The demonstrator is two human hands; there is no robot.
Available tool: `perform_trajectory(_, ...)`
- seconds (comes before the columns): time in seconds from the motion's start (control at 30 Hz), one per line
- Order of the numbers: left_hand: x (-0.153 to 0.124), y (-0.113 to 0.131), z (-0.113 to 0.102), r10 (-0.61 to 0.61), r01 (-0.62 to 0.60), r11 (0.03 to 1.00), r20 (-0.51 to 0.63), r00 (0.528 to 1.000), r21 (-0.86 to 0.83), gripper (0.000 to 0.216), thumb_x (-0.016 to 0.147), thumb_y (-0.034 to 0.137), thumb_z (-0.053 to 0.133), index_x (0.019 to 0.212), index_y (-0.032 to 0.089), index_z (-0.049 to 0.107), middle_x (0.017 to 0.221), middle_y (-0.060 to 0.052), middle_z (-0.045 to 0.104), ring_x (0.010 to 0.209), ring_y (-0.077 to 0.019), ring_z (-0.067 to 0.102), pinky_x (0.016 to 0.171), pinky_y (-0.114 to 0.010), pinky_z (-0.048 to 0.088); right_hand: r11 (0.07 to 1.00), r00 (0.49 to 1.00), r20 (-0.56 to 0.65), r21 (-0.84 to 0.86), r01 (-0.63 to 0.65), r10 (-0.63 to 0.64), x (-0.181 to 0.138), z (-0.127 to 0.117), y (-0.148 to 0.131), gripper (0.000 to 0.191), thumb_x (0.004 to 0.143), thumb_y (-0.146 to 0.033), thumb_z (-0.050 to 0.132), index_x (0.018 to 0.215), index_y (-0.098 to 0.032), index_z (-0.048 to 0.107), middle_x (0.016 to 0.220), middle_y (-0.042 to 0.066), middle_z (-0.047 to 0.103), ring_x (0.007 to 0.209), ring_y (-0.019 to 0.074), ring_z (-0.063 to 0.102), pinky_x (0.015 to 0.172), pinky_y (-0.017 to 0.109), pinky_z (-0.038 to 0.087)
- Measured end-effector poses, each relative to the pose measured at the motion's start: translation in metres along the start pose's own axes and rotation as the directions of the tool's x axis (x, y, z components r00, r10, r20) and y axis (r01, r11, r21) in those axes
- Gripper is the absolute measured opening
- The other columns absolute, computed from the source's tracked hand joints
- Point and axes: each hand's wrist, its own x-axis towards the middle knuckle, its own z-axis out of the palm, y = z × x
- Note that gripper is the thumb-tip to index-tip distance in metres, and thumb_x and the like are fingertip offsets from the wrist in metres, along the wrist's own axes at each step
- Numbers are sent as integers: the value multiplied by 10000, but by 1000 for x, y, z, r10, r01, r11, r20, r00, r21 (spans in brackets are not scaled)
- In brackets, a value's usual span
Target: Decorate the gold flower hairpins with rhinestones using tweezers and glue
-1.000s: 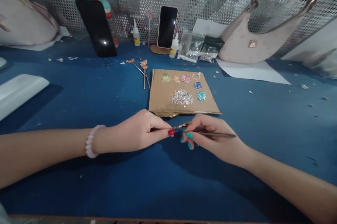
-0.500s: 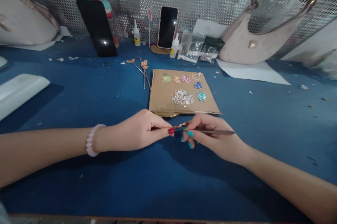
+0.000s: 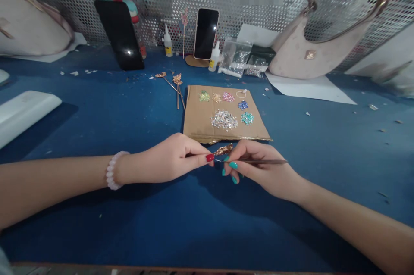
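Between thumb and fingers, my left hand [image 3: 176, 158] pinches a gold-coloured ornament [image 3: 224, 150] with a bumpy, leafy-looking head that points right. My right hand [image 3: 258, 160] is closed on slim metal tweezers [image 3: 267, 162], their fine tip just beside my left thumb and below the ornament. Both hands are above the blue table, close to the near edge of a cardboard sheet [image 3: 200, 126]. On it lie a large heap of silvery rhinestones [image 3: 224, 120] and smaller heaps, including teal rhinestones [image 3: 247, 118] and pink rhinestones [image 3: 228, 97].
Gold-headed sticks [image 3: 177, 80] lie left of the cardboard. Behind it stand glue bottles [image 3: 214, 58], a propped phone [image 3: 206, 33], a dark tablet-like device [image 3: 121, 35] and plastic packets [image 3: 236, 57]. A pale handbag [image 3: 318, 48] is at the back right, a white device [image 3: 27, 111] at left.
The ornament has turned in my left fingers, so more of its gold head shows. The tweezers' tip now shows below it, by my left thumb.
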Motion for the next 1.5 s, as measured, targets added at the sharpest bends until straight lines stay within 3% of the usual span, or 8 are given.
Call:
perform_trajectory(0.17,1,-1,1,-3,3,1000,-3,1000,-5,377,930,369,419,684,122,563,564,51,266,506,-67,227,443,-192,195,996,999,-49,-86,18,-22,-3,2,0,64,825,-217,583,783,-174,562,710,38,667,534,94,578,514,230,489)
perform_trajectory(0.37,0,0,1,-1,1,1000,-25,1000,17,402,927,359,418,590,141,404,565,48,242,513,-65,218,448,-199,185,940,993,-73,-334,66,-95,-10,1,8,30,842,-212,546,840,-191,567,666,17,621,545,106,561,496,223,460)
perform_trajectory(0.6,1,1,1,33,-33,999,-17,999,41,407,939,345,410,591,153,326,565,50,237,512,-65,223,461,-207,191,908,990,-62,-408,91,-127,-10,2,9,47,851,-192,525,865,-199,570,679,2,614,553,98,545,500,211,438)
perform_trajectory(0.83,-2,-1,5,87,-78,974,-29,996,213,359,952,286,384,626,145,437,554,49,298,501,-68,276,483,-217,224,818,984,-68,-567,98,-165,-9,6,1,65,834,-182,525,802,-197,580,660,-2,600,525,92,501,485,216,405)
perform_trajectory(1.0,-1,-1,3,72,-71,977,4,997,203,343,951,294,384,695,135,549,566,42,314,513,-77,284,489,-219,234,930,998,-30,-365,34,-48,-8,4,7,63,859,-175,513,859,-197,573,721,5,643,620,107,598,554,217,465)
perform_trajectory(1.17,-1,-1,-1,64,-66,993,30,998,100,375,948,327,391,669,129,544,574,44,269,518,-78,230,471,-212,207,976,999,-18,-214,24,-29,-7,3,7,73,876,-169,516,853,-187,582,733,10,657,669,102,635,588,206,492)
perform_trajectory(1.5,-1,1,-3,1,-2,1000,46,999,10,344,930,341,427,863,106,669,570,44,288,517,-77,220,447,-198,187,980,999,-40,-199,3,-11,-8,2,7,88,866,-166,513,816,-180,583,733,28,671,638,106,621,561,222,483)
